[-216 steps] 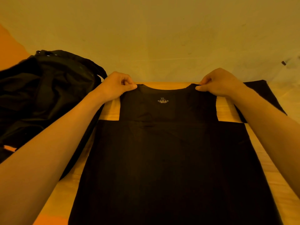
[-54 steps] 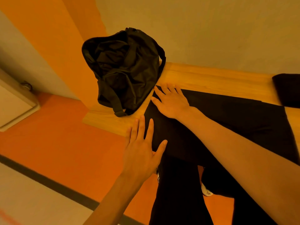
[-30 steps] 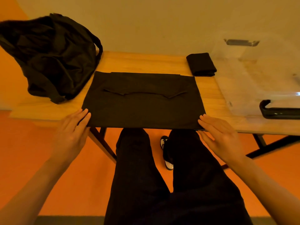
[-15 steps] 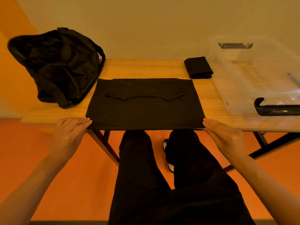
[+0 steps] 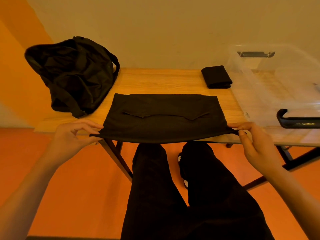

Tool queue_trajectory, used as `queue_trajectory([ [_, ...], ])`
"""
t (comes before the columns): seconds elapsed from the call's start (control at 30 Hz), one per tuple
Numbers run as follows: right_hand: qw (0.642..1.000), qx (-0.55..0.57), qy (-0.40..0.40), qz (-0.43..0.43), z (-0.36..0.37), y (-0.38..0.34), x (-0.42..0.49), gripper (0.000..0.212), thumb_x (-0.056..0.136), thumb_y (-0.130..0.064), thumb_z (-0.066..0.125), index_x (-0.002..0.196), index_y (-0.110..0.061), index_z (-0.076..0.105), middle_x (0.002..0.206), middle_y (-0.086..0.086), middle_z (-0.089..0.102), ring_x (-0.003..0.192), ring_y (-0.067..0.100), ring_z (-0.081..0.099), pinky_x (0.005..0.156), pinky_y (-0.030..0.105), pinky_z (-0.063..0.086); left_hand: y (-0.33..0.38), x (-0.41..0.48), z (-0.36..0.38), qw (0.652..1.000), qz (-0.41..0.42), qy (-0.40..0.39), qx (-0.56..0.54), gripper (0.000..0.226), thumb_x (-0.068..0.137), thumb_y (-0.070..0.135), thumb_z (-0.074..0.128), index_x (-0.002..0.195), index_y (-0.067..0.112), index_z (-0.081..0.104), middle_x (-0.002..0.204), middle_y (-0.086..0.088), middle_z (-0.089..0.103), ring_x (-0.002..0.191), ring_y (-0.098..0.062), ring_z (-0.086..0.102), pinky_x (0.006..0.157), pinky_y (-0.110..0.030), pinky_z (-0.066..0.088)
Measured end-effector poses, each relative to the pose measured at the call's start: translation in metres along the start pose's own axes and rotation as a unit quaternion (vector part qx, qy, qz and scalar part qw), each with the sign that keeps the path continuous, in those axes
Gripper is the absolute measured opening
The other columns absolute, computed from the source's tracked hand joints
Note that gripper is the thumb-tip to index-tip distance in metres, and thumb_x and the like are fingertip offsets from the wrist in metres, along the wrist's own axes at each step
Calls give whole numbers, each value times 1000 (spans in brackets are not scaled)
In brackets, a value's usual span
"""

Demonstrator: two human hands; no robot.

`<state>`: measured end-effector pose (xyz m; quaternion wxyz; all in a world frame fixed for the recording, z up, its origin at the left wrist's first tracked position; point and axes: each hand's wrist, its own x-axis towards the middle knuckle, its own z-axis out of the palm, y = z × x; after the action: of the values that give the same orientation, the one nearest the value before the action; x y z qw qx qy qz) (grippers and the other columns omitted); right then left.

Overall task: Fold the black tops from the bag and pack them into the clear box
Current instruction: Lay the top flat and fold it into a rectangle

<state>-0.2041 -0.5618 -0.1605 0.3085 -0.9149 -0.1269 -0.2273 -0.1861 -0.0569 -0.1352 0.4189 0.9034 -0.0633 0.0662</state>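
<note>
A black top (image 5: 164, 116), folded once into a wide rectangle, lies on the wooden table (image 5: 155, 82) at its front edge. My left hand (image 5: 74, 135) pinches the top's near left corner, and my right hand (image 5: 254, 141) pinches the near right corner. The near edge is lifted slightly off the table and stretched between them. A small folded black top (image 5: 216, 77) sits at the back right of the table, beside the clear box (image 5: 277, 87). The black bag (image 5: 72, 73) slumps open at the back left.
The clear box has a black handle (image 5: 297, 120) at its near side and another at the far rim. My legs in black trousers (image 5: 190, 187) stand in front of the table over an orange floor. A plain wall rises behind the table.
Both hands went from lying flat beside the top's near corners to pinching those corners. The near edge now lifts off the table.
</note>
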Motion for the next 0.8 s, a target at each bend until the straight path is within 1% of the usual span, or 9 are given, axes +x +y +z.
queue_trajectory([
  [0.07, 996, 75, -8, 46, 2, 5, 8, 24, 106, -14, 44, 98, -35, 52, 86, -9, 61, 82, 2, 58, 64, 18, 43, 1, 11, 0, 1000, 12, -2, -23, 42, 83, 13, 78, 82, 55, 73, 85, 24, 72, 82, 12, 63, 77, -7, 46],
  [0.17, 984, 145, 27, 97, 10, 8, 27, 10, 105, -17, 48, 101, -19, 57, 87, -1, 60, 81, 13, 57, 71, 33, 45, 13, 23, 8, 995, 2, 30, -94, 26, 87, 5, 73, 82, 31, 74, 80, 12, 72, 75, 4, 64, 69, -10, 49],
  [0.27, 977, 160, 48, 131, 20, 11, 51, 14, 105, -21, 50, 107, -12, 60, 93, 14, 62, 88, 34, 60, 76, 50, 49, 20, 41, 16, 991, 9, 76, -109, 18, 88, 5, 71, 94, 22, 71, 81, 15, 71, 78, 4, 64, 71, -10, 50],
  [0.33, 972, 163, 63, 159, 26, 13, 70, 16, 105, -24, 51, 108, -12, 62, 95, 16, 64, 91, 35, 61, 79, 55, 50, 16, 57, 17, 987, 1, 101, -128, 14, 91, 15, 72, 101, 24, 74, 96, -3, 72, 92, -13, 67, 85, -22, 55],
  [0.4, 967, 156, 80, 187, 34, 15, 89, 16, 104, -27, 53, 107, -16, 64, 96, 13, 65, 93, 32, 62, 81, 58, 52, 15, 73, 20, 981, -21, 117, -152, 13, 91, 25, 72, 103, 25, 76, 108, -23, 66, 106, -35, 64, 97, -45, 56],
  [0.47, 960, 153, 89, 217, 43, 20, 106, 15, 103, -28, 54, 107, -20, 66, 99, 11, 67, 95, 29, 64, 83, 57, 53, 15, 87, 26, 977, -29, 135, -163, 14, 92, 25, 71, 105, 20, 76, 111, -25, 65, 109, -35, 65, 99, -48, 55],
  [0.53, 955, 145, 88, 241, 50, 25, 123, 14, 104, -27, 54, 110, -22, 66, 101, 6, 67, 95, 21, 65, 86, 50, 56, 17, 102, 35, 974, -36, 155, -163, 14, 95, 23, 70, 106, 16, 74, 108, -18, 69, 107, -26, 68, 96, -41, 56],
  [0.7, 954, 74, 75, 281, 62, 39, 149, 18, 103, -24, 56, 119, -20, 64, 93, -10, 60, 81, -1, 56, 74, 20, 49, 12, 134, 48, 977, -27, 192, -83, 6, 96, 25, 70, 96, 31, 71, 88, 8, 67, 88, -3, 66, 82, -20, 54],
  [0.8, 956, 39, 61, 285, 65, 46, 156, 20, 100, -28, 61, 116, -17, 68, 96, -6, 62, 80, 1, 57, 77, 23, 49, 6, 146, 53, 975, -45, 210, -50, 6, 94, 26, 72, 99, 24, 73, 88, 9, 67, 87, -4, 66, 83, -21, 55],
])
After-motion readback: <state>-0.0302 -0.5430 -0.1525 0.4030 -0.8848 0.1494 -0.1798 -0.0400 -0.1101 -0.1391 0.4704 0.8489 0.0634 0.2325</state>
